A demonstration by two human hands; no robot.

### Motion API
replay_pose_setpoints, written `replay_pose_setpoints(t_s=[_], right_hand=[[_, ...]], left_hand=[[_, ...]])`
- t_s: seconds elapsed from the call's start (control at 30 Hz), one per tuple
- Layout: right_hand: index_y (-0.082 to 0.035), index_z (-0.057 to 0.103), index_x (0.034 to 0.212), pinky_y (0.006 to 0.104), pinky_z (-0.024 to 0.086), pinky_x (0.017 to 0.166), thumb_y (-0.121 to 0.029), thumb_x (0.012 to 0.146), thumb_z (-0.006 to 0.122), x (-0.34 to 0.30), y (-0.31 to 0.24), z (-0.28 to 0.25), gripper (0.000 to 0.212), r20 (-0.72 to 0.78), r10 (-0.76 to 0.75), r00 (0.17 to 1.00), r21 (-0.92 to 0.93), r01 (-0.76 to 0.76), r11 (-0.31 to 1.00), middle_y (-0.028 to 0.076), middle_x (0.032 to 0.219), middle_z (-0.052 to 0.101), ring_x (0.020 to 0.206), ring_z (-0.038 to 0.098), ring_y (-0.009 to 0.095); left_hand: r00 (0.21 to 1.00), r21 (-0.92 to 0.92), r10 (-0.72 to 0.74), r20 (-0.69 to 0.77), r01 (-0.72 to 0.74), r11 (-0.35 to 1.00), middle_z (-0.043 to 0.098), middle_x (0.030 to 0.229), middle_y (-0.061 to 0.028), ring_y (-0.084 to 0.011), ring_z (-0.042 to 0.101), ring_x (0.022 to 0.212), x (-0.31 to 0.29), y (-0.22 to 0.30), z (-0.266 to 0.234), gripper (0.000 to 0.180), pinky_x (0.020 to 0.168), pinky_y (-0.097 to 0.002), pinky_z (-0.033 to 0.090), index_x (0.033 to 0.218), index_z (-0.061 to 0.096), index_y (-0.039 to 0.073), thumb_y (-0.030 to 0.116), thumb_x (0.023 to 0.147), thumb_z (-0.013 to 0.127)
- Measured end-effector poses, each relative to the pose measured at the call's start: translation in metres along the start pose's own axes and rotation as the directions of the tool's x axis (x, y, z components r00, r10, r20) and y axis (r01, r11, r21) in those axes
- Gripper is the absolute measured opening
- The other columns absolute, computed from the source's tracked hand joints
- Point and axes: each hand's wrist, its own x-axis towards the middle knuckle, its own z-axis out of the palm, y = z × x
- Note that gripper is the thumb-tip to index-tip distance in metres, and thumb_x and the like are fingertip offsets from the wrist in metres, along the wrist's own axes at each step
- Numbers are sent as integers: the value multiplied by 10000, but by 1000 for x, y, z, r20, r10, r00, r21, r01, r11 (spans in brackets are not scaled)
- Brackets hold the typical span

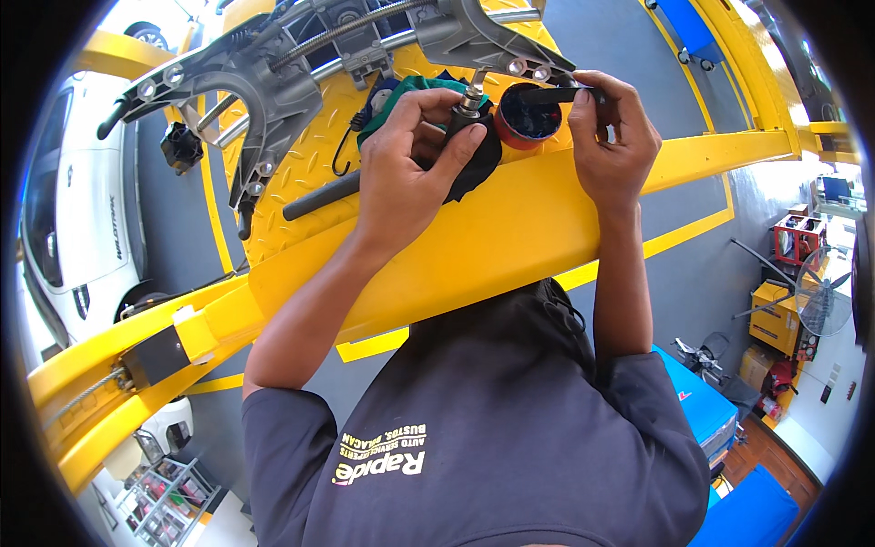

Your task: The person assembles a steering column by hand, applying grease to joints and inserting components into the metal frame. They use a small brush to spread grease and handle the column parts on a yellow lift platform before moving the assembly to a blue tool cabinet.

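My left hand (410,164) is closed around a metal part (470,98) with a shiny stepped end and a dark body; its kind is unclear. A black cloth (481,169) lies against that hand. Between the thumb and fingers of my right hand (618,137) is a flat black strip (558,94), its tip over a red tub (521,139) of dark, glossy grease (533,117). The tub stands on the yellow beam's far side, between my hands. A dark grey bar (321,195) runs behind my left wrist; whether it joins the held part is hidden.
A large grey metal clamp (273,87) with curved arms spans the far side over yellow tread plate (290,173). Green cloth (396,102) and a black hook (342,157) lie there. The yellow beam (437,246) crosses before me. A white vehicle (87,201) stands left, a fan (823,290) right.
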Motion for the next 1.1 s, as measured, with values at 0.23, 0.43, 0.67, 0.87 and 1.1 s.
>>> replay_pose_setpoints(t_s=[0.23, 0.43, 0.67, 0.87, 1.1], right_hand=[[-58, 771, 1073, 242, 575, 712, -40, 926, 729, -1, 2, 1, 154, -8, 46, 999, 15, -46, 999, 57, 871, 780, 757, 736, 110], [-57, 769, 1060, 242, 573, 693, -36, 920, 728, -2, 3, 2, 147, 17, 38, 999, 4, -38, 999, 51, 846, 773, 732, 726, 106], [-44, 759, 1061, 212, 528, 645, -32, 935, 727, -1, 0, 2, 131, -22, 68, 997, 67, -67, 996, 18, 813, 746, 691, 672, 57], [-13, 753, 1112, 183, 425, 589, -25, 984, 691, 2, 4, -6, 143, -114, 216, 970, 304, -172, 937, 7, 808, 704, 664, 577, 24], [15, 735, 1130, 185, 392, 571, -80, 1018, 665, 7, 6, -16, 163, -25, 385, 922, 631, -285, 722, 11, 802, 673, 632, 550, 48]], left_hand=[[1000, -16, -21, 4, 21, 1000, 755, 1063, -100, -118, 721, 795, -3, 4, 3, 392, 689, -252, 585, 1237, 661, -6, 215, 961, 832], [1000, -66, 6, 3, -6, 998, 754, 1062, -99, -110, 718, 802, -1, 1, 5, 400, 698, -250, 586, 1241, 649, -13, 199, 959, 837], [985, -211, -169, 40, 173, 962, 745, 1032, -88, -99, 708, 794, -2, 12, 3, 430, 716, -232, 575, 1255, 630, -37, 207, 967, 836], [978, -308, -200, 61, 209, 928, 752, 976, -93, -113, 710, 778, 0, 15, 4, 434, 703, -241, 563, 1263, 620, -61, 182, 970, 828], [976, -290, -215, 46, 219, 932, 755, 995, -84, -108, 703, 778, -4, 18, 8, 405, 696, -233, 554, 1256, 626, -41, 140, 959, 832]])
